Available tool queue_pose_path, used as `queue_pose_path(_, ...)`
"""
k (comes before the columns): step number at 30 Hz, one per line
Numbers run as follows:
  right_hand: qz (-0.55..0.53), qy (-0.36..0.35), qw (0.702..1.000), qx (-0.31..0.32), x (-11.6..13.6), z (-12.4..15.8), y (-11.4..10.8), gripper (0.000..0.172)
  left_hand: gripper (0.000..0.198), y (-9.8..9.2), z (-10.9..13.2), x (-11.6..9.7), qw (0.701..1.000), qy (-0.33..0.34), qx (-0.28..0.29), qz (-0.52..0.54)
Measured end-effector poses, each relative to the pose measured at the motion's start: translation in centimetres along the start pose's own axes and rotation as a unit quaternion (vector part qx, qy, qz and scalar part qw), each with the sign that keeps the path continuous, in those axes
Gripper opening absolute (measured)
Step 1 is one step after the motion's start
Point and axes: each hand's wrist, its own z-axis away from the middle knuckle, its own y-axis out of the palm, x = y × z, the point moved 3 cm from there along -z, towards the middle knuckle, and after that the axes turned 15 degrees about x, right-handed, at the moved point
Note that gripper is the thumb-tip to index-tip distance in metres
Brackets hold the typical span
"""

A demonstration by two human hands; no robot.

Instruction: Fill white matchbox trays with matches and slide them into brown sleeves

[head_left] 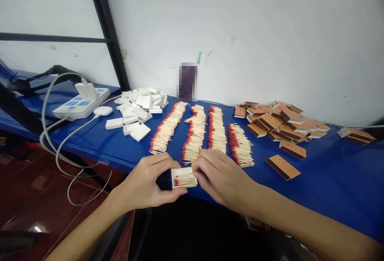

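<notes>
My left hand grips a small white matchbox tray between thumb and fingers at the table's front edge. Inside the tray lie several red-tipped matches, heads to the left. My right hand is closed, its thumb and fingertips pinched together at the tray's right end; what they hold, if anything, is hidden. Just beyond my hands, matches are laid out in long rows: a left row, a second row, a third row and a shorter right-hand row.
White trays are heaped at the back left of the blue table. Orange-brown matchbox sleeves pile up on the right, with a few lying apart. A power strip with looping white cables stands far left. A pixelated dark object leans by the wall.
</notes>
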Motion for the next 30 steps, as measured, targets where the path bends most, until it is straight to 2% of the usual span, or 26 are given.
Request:
queue_pose_path(6,-0.008,-0.018,1.0,0.011,0.07,0.07,0.1,0.026,0.035,-0.02,0.17,0.19,0.999,-0.013,-0.013,-0.029)
queue_pose_path(20,-0.053,-0.018,0.997,0.051,0.04,0.46,0.07,0.024,0.033,-0.04,0.13,0.28,0.999,-0.014,-0.014,-0.039)
queue_pose_path(27,-0.038,-0.013,0.999,0.025,0.0,0.43,-0.06,0.022,0.033,-0.04,0.18,0.21,0.999,-0.012,-0.017,-0.04)
queue_pose_path(30,-0.016,0.051,0.998,-0.021,-0.59,0.51,-0.16,0.022,0.033,-0.03,0.18,0.24,0.999,-0.012,-0.008,-0.032)
